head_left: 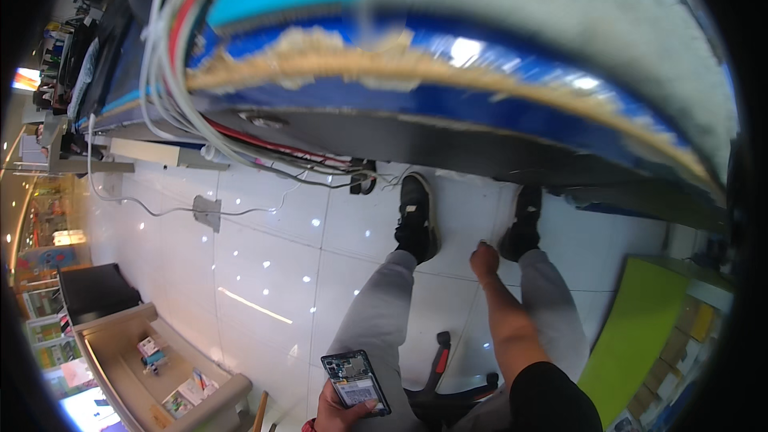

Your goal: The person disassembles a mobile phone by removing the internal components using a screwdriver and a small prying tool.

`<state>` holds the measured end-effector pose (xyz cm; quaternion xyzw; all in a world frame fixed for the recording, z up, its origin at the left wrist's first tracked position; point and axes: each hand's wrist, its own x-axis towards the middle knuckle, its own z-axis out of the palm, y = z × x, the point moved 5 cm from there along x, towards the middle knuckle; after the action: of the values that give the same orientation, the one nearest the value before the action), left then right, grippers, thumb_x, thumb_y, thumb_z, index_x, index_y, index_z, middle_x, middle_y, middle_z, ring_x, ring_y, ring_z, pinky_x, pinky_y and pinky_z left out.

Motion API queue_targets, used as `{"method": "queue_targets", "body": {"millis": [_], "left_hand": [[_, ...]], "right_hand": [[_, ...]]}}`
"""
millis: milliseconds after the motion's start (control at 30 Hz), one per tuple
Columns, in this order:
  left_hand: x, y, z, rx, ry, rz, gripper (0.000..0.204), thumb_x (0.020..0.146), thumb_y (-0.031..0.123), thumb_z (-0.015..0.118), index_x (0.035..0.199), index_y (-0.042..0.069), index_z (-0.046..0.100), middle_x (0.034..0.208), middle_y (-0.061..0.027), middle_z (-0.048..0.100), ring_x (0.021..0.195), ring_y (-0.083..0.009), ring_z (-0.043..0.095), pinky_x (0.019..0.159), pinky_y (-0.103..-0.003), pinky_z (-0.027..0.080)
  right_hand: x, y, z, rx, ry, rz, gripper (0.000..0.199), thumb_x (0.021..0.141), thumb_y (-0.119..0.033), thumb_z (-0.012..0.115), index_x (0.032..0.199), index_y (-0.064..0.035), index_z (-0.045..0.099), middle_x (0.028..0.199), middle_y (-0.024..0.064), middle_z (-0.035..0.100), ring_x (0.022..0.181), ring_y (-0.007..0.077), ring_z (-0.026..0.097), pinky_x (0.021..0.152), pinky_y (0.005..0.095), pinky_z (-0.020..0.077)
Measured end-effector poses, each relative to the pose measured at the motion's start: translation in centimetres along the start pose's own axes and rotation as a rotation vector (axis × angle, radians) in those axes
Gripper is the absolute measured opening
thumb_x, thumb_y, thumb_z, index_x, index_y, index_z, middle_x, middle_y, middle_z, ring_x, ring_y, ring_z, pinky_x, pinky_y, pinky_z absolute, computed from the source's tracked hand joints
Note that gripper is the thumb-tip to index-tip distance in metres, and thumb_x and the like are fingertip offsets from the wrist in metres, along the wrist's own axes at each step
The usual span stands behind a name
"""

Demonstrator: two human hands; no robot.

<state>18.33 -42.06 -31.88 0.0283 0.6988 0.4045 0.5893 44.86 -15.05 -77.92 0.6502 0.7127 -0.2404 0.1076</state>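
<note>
An opened smartphone (358, 384) with its inner board and battery exposed rests in my left hand (340, 414), over my left thigh. My thumb presses on its lower part. Down between my legs, close above the floor, reaches my right hand (483, 261). Its fingers are closed, and a tiny dark bit shows at the fingertips, too small to name. Nearest to that hand is my right shoe (526, 222), black like my left shoe (415, 210).
A blue-edged workbench (480, 104) with a chipped rim spans the top. Grey and red cables (172, 72) hang from its left end. On the white tiled floor (264, 248) stands a chair base (440, 380). A beige drawer unit (136, 368) and a green cabinet (632, 336) flank me.
</note>
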Motion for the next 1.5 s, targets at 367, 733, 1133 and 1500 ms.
{"method": "queue_targets", "body": {"millis": [367, 733, 1133, 1500], "left_hand": [[1.5, 9.1, 5.0, -0.049, -0.155, 0.373, 0.057, 0.082, -0.004, 0.078, 0.131, 0.001, 0.049, 0.115, -0.01, 0.066, 0.1, -0.0191, 0.069, 0.088, -0.034, 0.058], [-3.1, 23.0, 14.3, -0.053, -0.4, 0.578, 0.055, 0.084, 0.003, 0.08, 0.131, 0.003, 0.051, 0.115, -0.0079, 0.066, 0.102, -0.0169, 0.067, 0.091, -0.033, 0.055], [-7.9, 29.8, 21.4, -0.106, -0.549, 0.579, 0.05, 0.093, 0.001, 0.067, 0.138, 0.0, 0.045, 0.123, -0.0102, 0.065, 0.11, -0.0165, 0.066, 0.095, -0.033, 0.054], [-8.7, 28.8, 21.6, -0.191, -0.495, 0.587, 0.043, 0.098, 0.001, 0.062, 0.136, 0.0, 0.045, 0.123, -0.0111, 0.063, 0.109, -0.0167, 0.066, 0.095, -0.033, 0.055]], "right_hand": [[-10.7, -13.4, -35.4, 0.424, 0.323, -0.359, 0.008, 0.081, -0.012, 0.066, 0.086, -0.0065, 0.064, 0.079, 0.0167, 0.07, 0.078, 0.0389, 0.07, 0.069, 0.05, 0.0544], [-23.1, -10.5, -75.7, 0.386, 0.401, -0.545, 0.009, 0.086, -0.007, 0.06, 0.092, -0.0014, 0.065, 0.083, 0.0191, 0.069, 0.079, 0.0373, 0.068, 0.072, 0.0435, 0.053], [-16.9, -9.2, -78.5, 0.035, 0.479, -0.505, 0.015, 0.092, -0.01, 0.062, 0.101, 0.0027, 0.063, 0.084, 0.0224, 0.068, 0.084, 0.0414, 0.067, 0.076, 0.0476, 0.0505], [-31.2, -13.3, -65.4, 1.172, -0.179, -0.442, 0.023, 0.092, -0.006, 0.072, 0.113, 0.0012, 0.064, 0.098, 0.004, 0.066, 0.082, 0.0092, 0.063, 0.072, 0.0247, 0.0524]]}}
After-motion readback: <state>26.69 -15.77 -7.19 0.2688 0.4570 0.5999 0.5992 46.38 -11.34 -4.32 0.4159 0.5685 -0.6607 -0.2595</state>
